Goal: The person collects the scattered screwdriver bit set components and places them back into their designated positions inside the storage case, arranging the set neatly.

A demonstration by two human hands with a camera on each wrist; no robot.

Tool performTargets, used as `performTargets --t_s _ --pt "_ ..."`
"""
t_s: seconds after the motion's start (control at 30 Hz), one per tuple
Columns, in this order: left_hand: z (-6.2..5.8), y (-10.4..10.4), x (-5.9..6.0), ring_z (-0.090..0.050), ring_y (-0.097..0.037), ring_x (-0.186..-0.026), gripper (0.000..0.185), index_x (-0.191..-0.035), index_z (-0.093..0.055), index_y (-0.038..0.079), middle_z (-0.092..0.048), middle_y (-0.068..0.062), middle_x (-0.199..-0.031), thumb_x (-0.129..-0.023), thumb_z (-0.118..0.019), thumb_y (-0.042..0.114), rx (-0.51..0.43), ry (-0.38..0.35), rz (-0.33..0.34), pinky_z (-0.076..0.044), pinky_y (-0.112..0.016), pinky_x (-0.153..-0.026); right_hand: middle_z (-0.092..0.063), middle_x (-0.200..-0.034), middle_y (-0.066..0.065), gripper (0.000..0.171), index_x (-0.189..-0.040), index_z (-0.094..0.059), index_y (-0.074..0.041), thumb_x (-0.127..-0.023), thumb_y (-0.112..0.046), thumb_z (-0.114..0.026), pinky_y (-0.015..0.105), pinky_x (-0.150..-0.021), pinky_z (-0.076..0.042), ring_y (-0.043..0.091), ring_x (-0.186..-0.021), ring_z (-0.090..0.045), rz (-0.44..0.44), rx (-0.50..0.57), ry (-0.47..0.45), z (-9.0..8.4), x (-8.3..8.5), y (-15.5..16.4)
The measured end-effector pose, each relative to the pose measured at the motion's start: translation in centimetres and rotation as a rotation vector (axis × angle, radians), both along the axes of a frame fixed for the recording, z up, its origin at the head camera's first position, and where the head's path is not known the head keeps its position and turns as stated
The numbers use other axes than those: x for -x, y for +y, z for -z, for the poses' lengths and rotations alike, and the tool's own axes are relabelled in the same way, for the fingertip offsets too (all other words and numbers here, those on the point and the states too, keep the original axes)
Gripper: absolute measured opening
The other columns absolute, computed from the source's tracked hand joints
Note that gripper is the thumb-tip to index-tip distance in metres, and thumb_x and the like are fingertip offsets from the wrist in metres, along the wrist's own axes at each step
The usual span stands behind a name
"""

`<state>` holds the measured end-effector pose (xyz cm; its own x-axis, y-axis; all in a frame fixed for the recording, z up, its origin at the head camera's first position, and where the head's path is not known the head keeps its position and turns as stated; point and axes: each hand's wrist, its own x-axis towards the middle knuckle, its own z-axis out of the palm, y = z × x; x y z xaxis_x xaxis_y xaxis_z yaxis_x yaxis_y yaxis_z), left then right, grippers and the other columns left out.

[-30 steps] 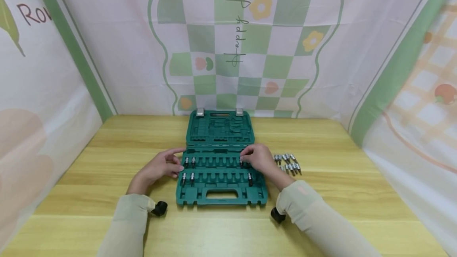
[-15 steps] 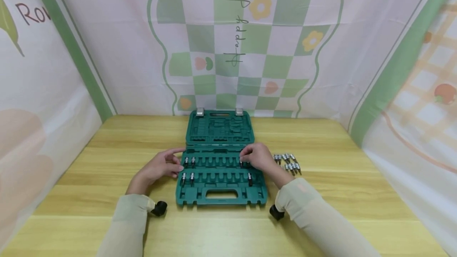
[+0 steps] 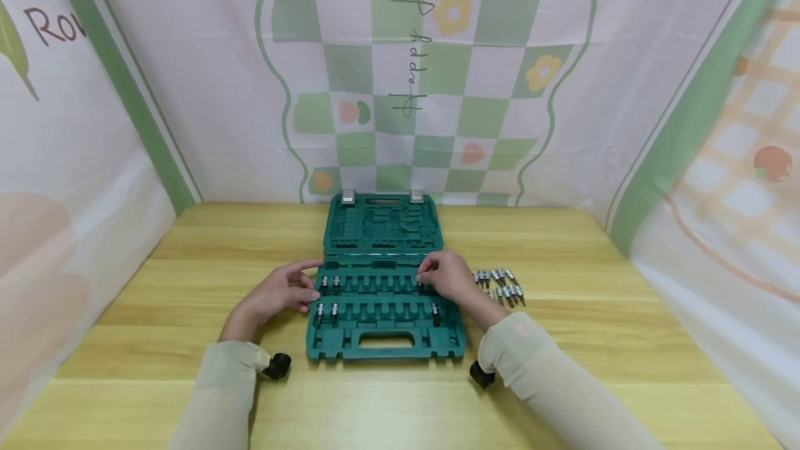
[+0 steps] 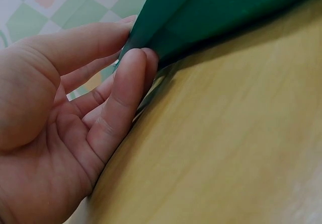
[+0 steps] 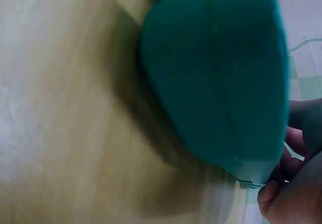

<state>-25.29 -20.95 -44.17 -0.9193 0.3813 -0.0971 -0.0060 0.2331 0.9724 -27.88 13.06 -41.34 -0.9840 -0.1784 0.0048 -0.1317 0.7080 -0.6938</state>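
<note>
A green tool case (image 3: 386,349) lies unfolded on the wooden table. My left hand (image 3: 278,292) is at its left side, thumb on the rim and forefinger stretched toward the hinge. In the left wrist view, fingers (image 4: 121,90) touch the side wall. My right hand (image 3: 451,276) pinches a bit socket (image 3: 421,288) at the right end of the upper slot row; the fingertips hide most of it. Two bit sockets (image 3: 330,284) stand at that row's left end. The lower row holds two bit sockets (image 3: 327,313) on the left and one bit socket (image 3: 435,312) on the right.
Several loose bit sockets (image 3: 507,294) lie in two rows on the table (image 3: 562,339), right of the case, partly behind the right forearm. The case's lid (image 3: 384,224) leans back near the patterned cloth (image 3: 400,123) that hangs behind the table.
The view has shifted very slightly. Both hands keep nearly the same places, with the right fingers still at the same upper-row slot on the bit socket.
</note>
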Motion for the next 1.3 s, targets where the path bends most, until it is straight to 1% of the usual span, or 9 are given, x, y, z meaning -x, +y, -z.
performTargets --t_s 0.2,0.3,0.4,0.57,0.77,0.87,1.07,1.3 --pt "0.2 -0.1 0.2 -0.061 -0.027 -0.079 0.064 -0.15 -0.037 0.011 -0.054 -0.018 -0.101 -0.092 -0.065 0.003 -0.005 -0.005 -0.006 -0.058 -0.039 -0.071 -0.062 -0.083 0.003 0.006 -0.092 -0.069 -0.011 -0.092 -0.017 -0.069 0.035 -0.061 -0.047 0.02 -0.072 -0.055 -0.004 -0.014 0.027 -0.1 0.2 0.2" --pt "0.3 -0.1 0.2 -0.061 -0.026 -0.078 0.065 -0.149 -0.038 0.011 -0.055 -0.018 -0.101 -0.091 -0.066 0.004 -0.009 -0.008 -0.009 -0.058 -0.04 -0.071 -0.063 -0.087 0.003 0.008 -0.095 -0.069 -0.011 -0.093 -0.019 -0.068 0.035 -0.062 -0.047 0.02 -0.073 -0.055 0.018 0.001 0.049 -0.2 0.4 0.6" --pt "0.4 -0.1 0.3 -0.061 -0.026 -0.079 0.065 -0.149 -0.038 0.011 -0.055 -0.017 -0.101 -0.091 -0.067 0.004 -0.01 -0.01 -0.013 -0.057 -0.04 -0.071 -0.062 -0.085 0.004 0.009 -0.096 -0.069 -0.01 -0.093 -0.018 -0.068 0.034 -0.061 -0.046 0.02 -0.073 -0.054 0.043 0.021 0.067 -0.5 0.6 1.2" --pt "0.3 -0.1 0.2 -0.061 -0.027 -0.079 0.065 -0.149 -0.038 0.011 -0.054 -0.017 -0.101 -0.091 -0.066 0.004 -0.006 -0.004 -0.01 -0.058 -0.04 -0.071 -0.061 -0.082 0.005 0.009 -0.096 -0.069 -0.008 -0.094 -0.017 -0.066 0.034 -0.06 -0.046 0.021 -0.071 -0.053 0.049 0.046 0.082 -1.1 0.8 2.2" --pt "0.3 -0.2 0.2 -0.061 -0.027 -0.079 0.065 -0.15 -0.037 0.01 -0.054 -0.017 -0.101 -0.091 -0.066 0.004 -0.008 -0.001 -0.004 -0.058 -0.04 -0.071 -0.061 -0.08 0.006 0.01 -0.096 -0.068 -0.007 -0.095 -0.016 -0.064 0.033 -0.06 -0.045 0.021 -0.07 -0.052 0.066 0.033 0.105 -0.9 1.2 3.6" --pt "0.3 -0.2 0.2 -0.061 -0.027 -0.079 0.065 -0.15 -0.037 0.01 -0.054 -0.017 -0.101 -0.091 -0.066 0.004 -0.009 -0.002 -0.003 -0.058 -0.04 -0.071 -0.061 -0.081 0.006 0.011 -0.096 -0.068 -0.007 -0.095 -0.016 -0.064 0.033 -0.059 -0.045 0.022 -0.069 -0.052 0.081 0.031 0.101 -0.8 1.4 4.3" --pt "0.3 -0.1 0.2 -0.061 -0.027 -0.079 0.065 -0.15 -0.037 0.01 -0.053 -0.018 -0.101 -0.092 -0.066 0.004 -0.006 0.0 -0.001 -0.058 -0.039 -0.071 -0.062 -0.082 0.007 0.012 -0.096 -0.068 -0.006 -0.096 -0.017 -0.063 0.034 -0.059 -0.044 0.021 -0.068 -0.052 0.096 0.0 0.097 -0.7 1.4 5.5" --pt "0.3 -0.1 0.1 -0.061 -0.027 -0.079 0.065 -0.15 -0.037 0.01 -0.053 -0.017 -0.101 -0.092 -0.066 0.003 -0.01 0.0 -0.003 -0.058 -0.04 -0.071 -0.062 -0.082 0.007 0.01 -0.096 -0.067 -0.007 -0.095 -0.016 -0.064 0.035 -0.06 -0.047 0.02 -0.066 -0.055 0.069 -0.043 0.095 -0.5 1.5 6.8"
